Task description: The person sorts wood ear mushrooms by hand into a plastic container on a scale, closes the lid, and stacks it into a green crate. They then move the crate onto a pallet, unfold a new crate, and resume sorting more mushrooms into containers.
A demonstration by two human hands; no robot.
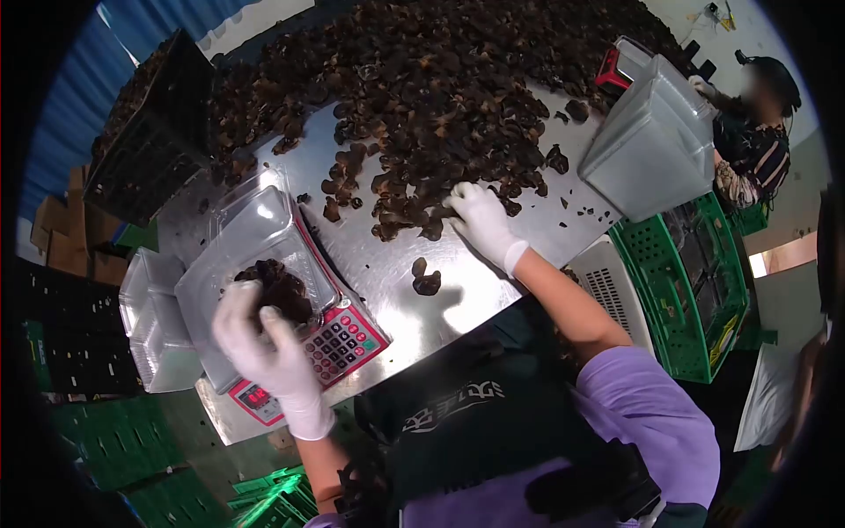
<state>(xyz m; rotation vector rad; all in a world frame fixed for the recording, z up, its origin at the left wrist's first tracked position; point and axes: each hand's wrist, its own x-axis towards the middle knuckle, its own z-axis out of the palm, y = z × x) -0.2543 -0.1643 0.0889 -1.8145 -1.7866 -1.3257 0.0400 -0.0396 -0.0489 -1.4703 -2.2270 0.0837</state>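
Dark pieces are heaped along the far edge of the surface, with a tongue extended toward its middle; a smaller lot is contained in the clear tub on the scale, by the near-left corner. The right hand is set at the tongue's near end, fingers bent onto pieces; whether any are gripped cannot be told. The left hand is blurred over the tub, fingers partly bent; a grasp cannot be confirmed. Judged risks: the tub could be tipped, or the reading disturbed, if tub or scale is pressed by the left wrist; pieces could be spilled over the near edge from a loose handful. Bare room is seen between scale and tongue, interrupted only by a stray clump. Room is limited by the left stack and the right stack near the side edges.
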